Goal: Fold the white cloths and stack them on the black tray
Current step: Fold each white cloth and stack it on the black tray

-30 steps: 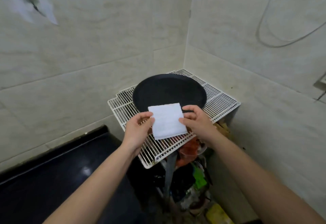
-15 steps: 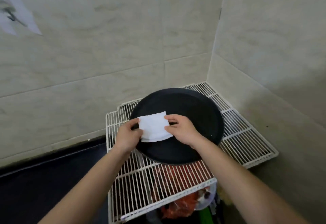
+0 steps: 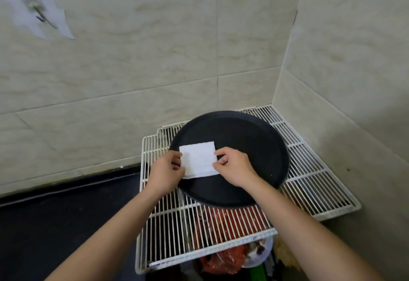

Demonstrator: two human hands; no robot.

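cloth: one folded white cloth, a small rectangle, held flat over the near-left part of the black tray, just inside the rim. Can't tell whether it's down on the tray or a hair above it.
left hand: left hand at the cloth's left edge, fingers curled and pinching that edge.
right hand: right hand at the right edge, thumb and forefinger clamped on it, other fingers tucked under.
handling: my read is light, soft and limp, with no stiffness. The layers will slide or spring open if it's let go unevenly. Not fragile and not slippery.
grip: the two opposite short edges, pinching through all layers, as now. Lower it flat and release both sides together.
step: placing the first piece. The tray surface is otherwise bare black.
tray: round with a shallow rim, sitting on a white wire rack in the wall corner. Looks stable.
counts: cloths 1 in view, no others seen. Trays 1, hands 2. Racks 1, possibly two overlapped panels, can't tell.
around: red bag visible through the rack bars below. Black counter to the left. Tiled wall behind.
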